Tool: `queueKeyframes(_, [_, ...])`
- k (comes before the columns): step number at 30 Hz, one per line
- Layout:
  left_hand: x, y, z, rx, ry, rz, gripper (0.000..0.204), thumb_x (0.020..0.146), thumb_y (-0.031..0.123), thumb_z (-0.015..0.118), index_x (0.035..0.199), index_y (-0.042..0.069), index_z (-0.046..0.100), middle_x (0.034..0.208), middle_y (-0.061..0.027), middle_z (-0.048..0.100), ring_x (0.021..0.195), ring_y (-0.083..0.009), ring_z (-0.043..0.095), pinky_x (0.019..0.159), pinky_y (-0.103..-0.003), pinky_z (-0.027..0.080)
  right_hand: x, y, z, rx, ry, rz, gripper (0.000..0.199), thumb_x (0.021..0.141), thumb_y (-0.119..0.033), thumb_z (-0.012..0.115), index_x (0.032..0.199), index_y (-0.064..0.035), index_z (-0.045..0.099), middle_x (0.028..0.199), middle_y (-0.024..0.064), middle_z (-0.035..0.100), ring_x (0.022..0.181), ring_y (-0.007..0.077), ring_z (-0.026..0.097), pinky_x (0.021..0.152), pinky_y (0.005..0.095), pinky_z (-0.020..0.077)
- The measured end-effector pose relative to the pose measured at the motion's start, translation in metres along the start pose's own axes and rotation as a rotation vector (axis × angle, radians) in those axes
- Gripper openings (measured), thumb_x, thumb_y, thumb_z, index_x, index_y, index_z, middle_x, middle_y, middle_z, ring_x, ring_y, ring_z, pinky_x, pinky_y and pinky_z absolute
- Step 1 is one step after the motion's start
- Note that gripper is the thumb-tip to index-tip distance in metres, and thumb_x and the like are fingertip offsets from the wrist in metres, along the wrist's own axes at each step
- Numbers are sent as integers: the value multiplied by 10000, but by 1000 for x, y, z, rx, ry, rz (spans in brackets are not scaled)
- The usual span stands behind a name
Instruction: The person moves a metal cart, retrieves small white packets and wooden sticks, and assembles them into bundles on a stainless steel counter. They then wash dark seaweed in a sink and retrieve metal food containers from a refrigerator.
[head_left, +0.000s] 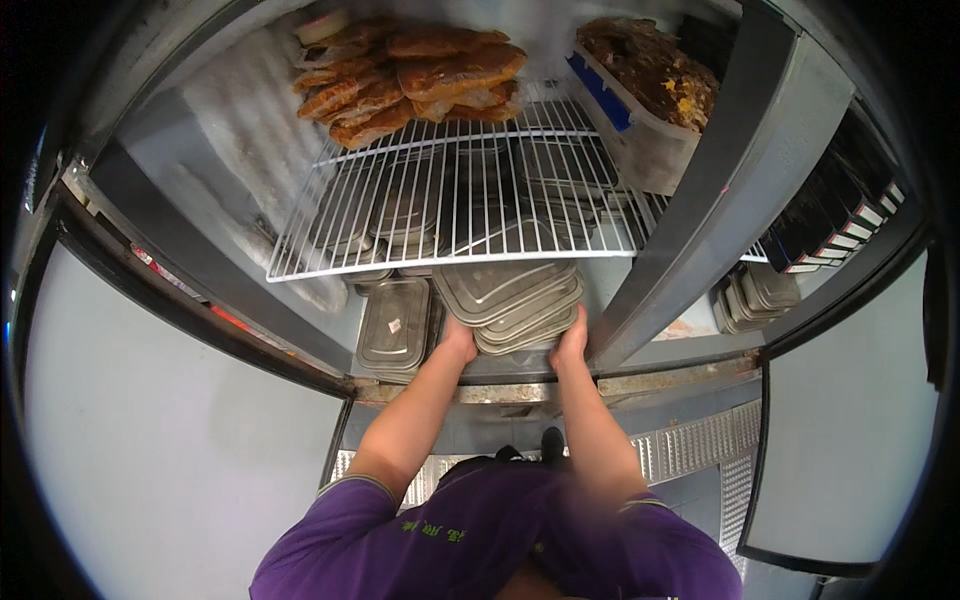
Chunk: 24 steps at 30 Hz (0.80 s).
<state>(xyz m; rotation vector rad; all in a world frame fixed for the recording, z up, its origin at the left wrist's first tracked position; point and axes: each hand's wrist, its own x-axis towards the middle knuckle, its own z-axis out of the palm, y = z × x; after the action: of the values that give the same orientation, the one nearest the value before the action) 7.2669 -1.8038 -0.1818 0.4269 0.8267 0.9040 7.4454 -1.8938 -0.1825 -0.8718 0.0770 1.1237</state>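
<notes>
A leaning stack of flat, lidded metal containers [515, 290] sits at the front of the freezer's lower level, partly under the wire shelf. My left hand [460, 340] grips the stack's left side, and my right hand [572, 338] grips its right side. Most of my fingers are hidden behind and under the containers. Just left of my left hand stands another pile of metal containers [394, 325], its top lid bearing a small pale label.
Above is a white wire shelf [450, 262] holding bagged orange-brown food [440, 75] and a plastic bin [655, 150] of dark food. A grey post [700, 200] stands right of my hands. Open doors [170, 400] flank me. Black boxes [835, 215] lie far right.
</notes>
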Motion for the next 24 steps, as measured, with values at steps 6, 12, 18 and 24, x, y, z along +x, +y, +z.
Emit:
queueKeyframes(6, [-14,3,15,-88,-57,15,485,1027,403,405,1337,48,516,1299,-117,601,1180,-284,581,1022,-445,471,-9,2,13,131,38,-148,428,967,-401,455,1161,-61,629,1180,69,651,1088,236,605,970,375,454])
queueKeyframes(12, [-44,4,8,-103,-124,56,490,1030,407,386,1343,52,512,1304,-125,597,1181,-293,582,1024,-448,470,-41,-4,20,158,32,-133,396,981,-362,442,1152,-54,622,1164,54,661,1077,220,614,956,361,472])
queueKeyframes(18, [-74,-44,-30,-381,-260,9,531,1024,445,353,1354,57,503,1321,-139,585,1191,-314,576,1034,-451,462,-85,-7,-2,14,-9,-66,484,993,-429,409,1299,-79,544,1330,56,576,1232,242,524,1057,383,411])
queueKeyframes(24, [-146,-94,-66,-555,-369,3,570,1006,458,362,1344,21,500,1297,-167,592,1157,-333,601,1010,-496,491,-136,5,-27,-151,-171,70,604,984,-489,387,1407,-62,448,1390,107,521,1285,296,482,1078,417,407])
